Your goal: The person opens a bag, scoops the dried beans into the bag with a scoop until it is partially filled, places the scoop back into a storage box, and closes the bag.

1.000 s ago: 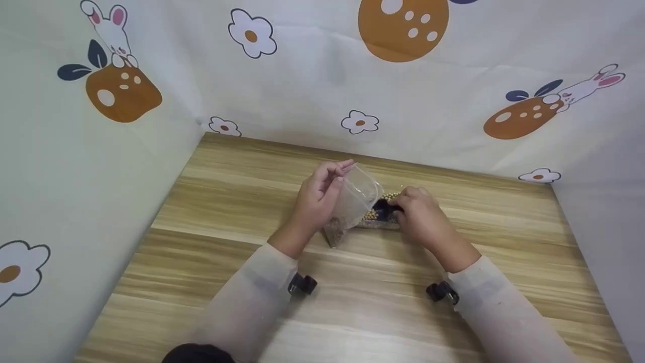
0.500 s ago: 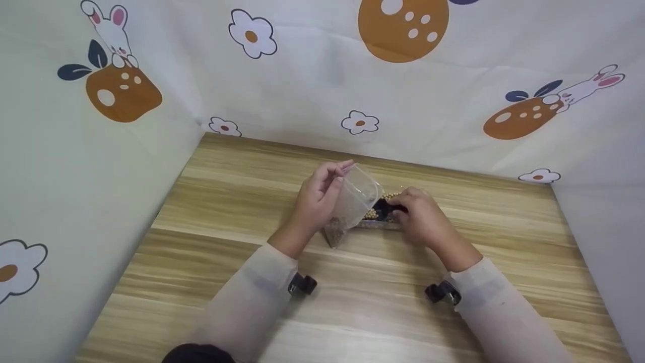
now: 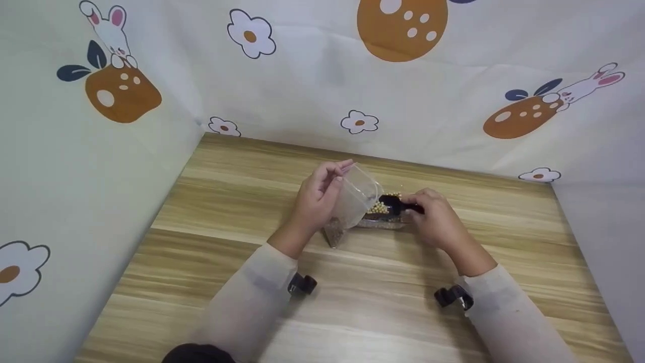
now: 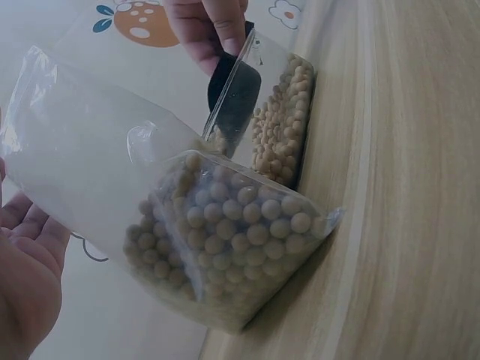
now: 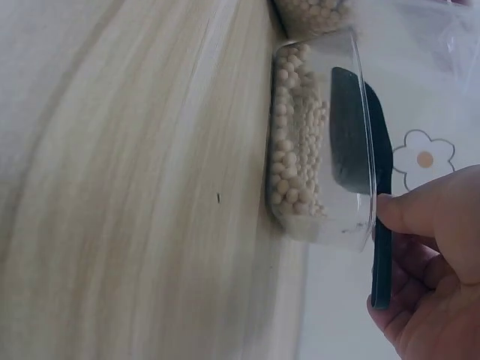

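My left hand (image 3: 317, 201) holds the top edge of a clear zip bag (image 3: 359, 186), fingers and thumb at its rim. The bag stands tilted on the table, its lower part filled with round pale beans (image 4: 240, 225), apparently soybeans. Just right of it sits a clear plastic box (image 5: 322, 232) with a layer of the same beans (image 5: 289, 165). My right hand (image 3: 436, 219) grips the handle of a black scoop (image 5: 352, 131) between thumb and fingers. Through the box wall, the scoop's bowl shows above the beans. How many beans the scoop carries is hard to tell.
The wood-grain table (image 3: 352, 312) runs up to patterned cloth walls (image 3: 302, 85) at the back and sides. Black wrist cameras (image 3: 302, 285) sit on both sleeves. A dark round object (image 3: 196, 353) shows at the bottom edge.
My right hand has drawn back to the right with the scoop, so more of its handle and more beans show. The left hand and bag stay where they were.
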A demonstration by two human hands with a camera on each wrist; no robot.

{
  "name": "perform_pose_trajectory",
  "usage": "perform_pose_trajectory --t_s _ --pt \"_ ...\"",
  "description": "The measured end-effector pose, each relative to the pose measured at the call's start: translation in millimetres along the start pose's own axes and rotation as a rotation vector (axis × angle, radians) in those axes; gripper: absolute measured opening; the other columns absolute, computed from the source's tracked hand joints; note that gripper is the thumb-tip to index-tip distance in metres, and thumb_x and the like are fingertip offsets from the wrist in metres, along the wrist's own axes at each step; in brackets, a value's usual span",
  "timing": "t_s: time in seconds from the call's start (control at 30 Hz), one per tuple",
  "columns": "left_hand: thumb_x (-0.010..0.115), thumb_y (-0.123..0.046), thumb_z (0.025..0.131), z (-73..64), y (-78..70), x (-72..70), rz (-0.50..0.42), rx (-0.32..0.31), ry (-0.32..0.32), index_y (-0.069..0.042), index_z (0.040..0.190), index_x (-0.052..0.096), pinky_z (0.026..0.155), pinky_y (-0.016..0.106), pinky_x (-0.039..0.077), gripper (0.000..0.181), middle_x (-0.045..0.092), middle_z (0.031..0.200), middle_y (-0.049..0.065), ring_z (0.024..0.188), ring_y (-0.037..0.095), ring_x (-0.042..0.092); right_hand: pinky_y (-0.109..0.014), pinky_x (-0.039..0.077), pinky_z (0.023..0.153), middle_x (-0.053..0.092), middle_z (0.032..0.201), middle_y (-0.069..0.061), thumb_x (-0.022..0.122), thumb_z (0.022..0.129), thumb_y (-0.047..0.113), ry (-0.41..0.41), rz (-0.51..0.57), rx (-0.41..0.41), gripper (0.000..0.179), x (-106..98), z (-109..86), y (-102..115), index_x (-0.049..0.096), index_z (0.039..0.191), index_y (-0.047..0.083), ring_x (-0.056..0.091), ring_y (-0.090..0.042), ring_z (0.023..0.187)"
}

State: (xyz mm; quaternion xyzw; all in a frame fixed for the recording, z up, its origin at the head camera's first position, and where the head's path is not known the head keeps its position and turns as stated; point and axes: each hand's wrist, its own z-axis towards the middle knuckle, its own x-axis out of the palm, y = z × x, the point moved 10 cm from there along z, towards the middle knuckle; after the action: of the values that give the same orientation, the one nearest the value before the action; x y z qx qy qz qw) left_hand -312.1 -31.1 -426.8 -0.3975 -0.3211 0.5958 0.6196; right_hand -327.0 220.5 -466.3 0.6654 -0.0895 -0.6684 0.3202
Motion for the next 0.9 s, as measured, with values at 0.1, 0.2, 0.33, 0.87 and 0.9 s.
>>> perform_pose_trajectory --t_s 0.1,0.2,0.33,0.87,0.9 --pt "0.049 -0.007 0.110 -0.2 0.0 0.4 0.005 -0.010 0.004 -0.001 0.115 0.056 0.124 0.033 0.048 0.011 0.067 0.150 0.012 0.142 0.019 0.063 -0.057 0.051 0.114 0.070 0.125 -0.017 0.070 0.101 0.007 0.001 0.062 0.044 0.028 0 -2.1 -9 0.074 0.129 0.004 0.064 -0.038 0.123" --pt "0.049 -0.007 0.110 -0.5 -0.5 0.6 0.001 -0.010 0.007 -0.001 0.115 0.056 0.125 0.032 0.047 0.011 0.066 0.151 0.014 0.143 0.019 0.063 -0.056 0.051 0.113 0.070 0.127 -0.018 0.069 0.101 0.008 -0.001 0.110 0.078 0.029 -1 -3.6 -16 0.073 0.129 0.004 0.065 -0.038 0.123" --pt "0.049 -0.006 0.109 -0.8 -0.5 0.3 0.005 -0.016 0.008 -0.001 0.115 0.056 0.125 0.032 0.047 0.011 0.066 0.151 0.011 0.143 0.019 0.062 -0.050 0.052 0.109 0.069 0.129 -0.017 0.069 0.102 0.010 -0.006 0.156 0.110 0.028 -4 -5.6 -22 0.073 0.129 0.004 0.065 -0.036 0.122" --pt "0.047 -0.001 0.109 -0.2 -3.7 1.2 -0.054 0.069 0.005 0.005 0.113 0.054 0.126 0.035 0.047 0.010 0.067 0.147 0.023 0.142 0.029 0.063 -0.043 0.051 0.104 0.067 0.129 -0.015 0.064 0.108 0.021 -0.080 0.185 0.141 0.031 -56 -8.0 -2 0.069 0.134 0.004 0.063 -0.030 0.119" --pt "0.047 -0.001 0.109 -0.1 -3.8 1.3 -0.054 0.071 0.005 0.006 0.113 0.054 0.126 0.035 0.047 0.010 0.067 0.147 0.023 0.142 0.029 0.064 -0.041 0.050 0.102 0.066 0.129 -0.014 0.064 0.108 0.021 -0.087 0.179 0.135 0.031 -59 -7.7 1 0.070 0.133 0.004 0.063 -0.029 0.118"
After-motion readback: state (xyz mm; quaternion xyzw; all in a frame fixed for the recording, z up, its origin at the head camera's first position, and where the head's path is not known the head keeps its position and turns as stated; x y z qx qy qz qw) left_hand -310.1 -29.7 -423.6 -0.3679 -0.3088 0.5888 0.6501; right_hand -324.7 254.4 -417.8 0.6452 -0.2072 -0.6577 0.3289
